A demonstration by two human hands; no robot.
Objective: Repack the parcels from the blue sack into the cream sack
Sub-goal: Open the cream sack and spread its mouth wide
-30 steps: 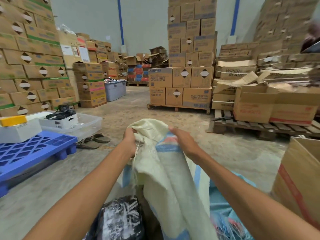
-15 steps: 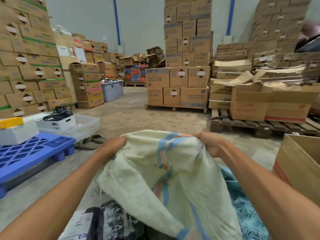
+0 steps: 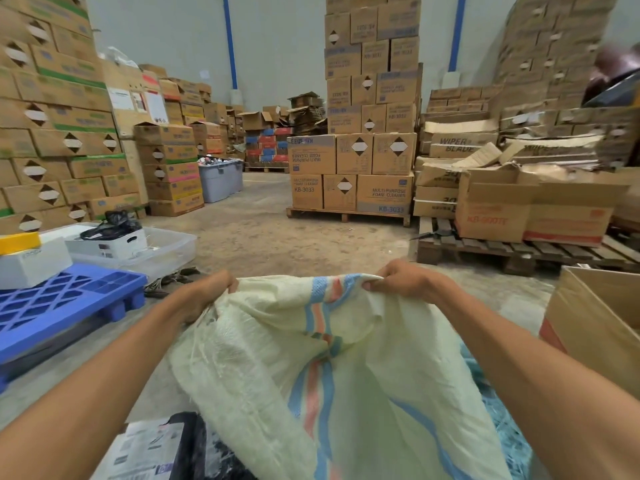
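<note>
- the left hand [image 3: 204,294] grips the top edge of the cream sack [image 3: 346,368] at its left end, fingers curled into the cloth.
- the right hand [image 3: 405,280] pinches the same edge just right of the sack's blue-and-orange stripe, fingers folded over the hem.
- the cream sack hangs between the two hands, its top edge stretched from one to the other and its body draping down toward the person.
- the blue sack [image 3: 509,434] lies low on the right under the right forearm, mostly hidden behind the cream sack.
- the parcels [image 3: 152,452], one with a white label and one wrapped in black, lie on the floor [image 3: 277,237] at lower left, just beside the cream sack.
- a blue pallet [image 3: 69,306] sits on the floor to the left, with a clear tub [image 3: 166,247] at its far end.
- an open carton [image 3: 595,323] stands on the right, near the right arm.
</note>
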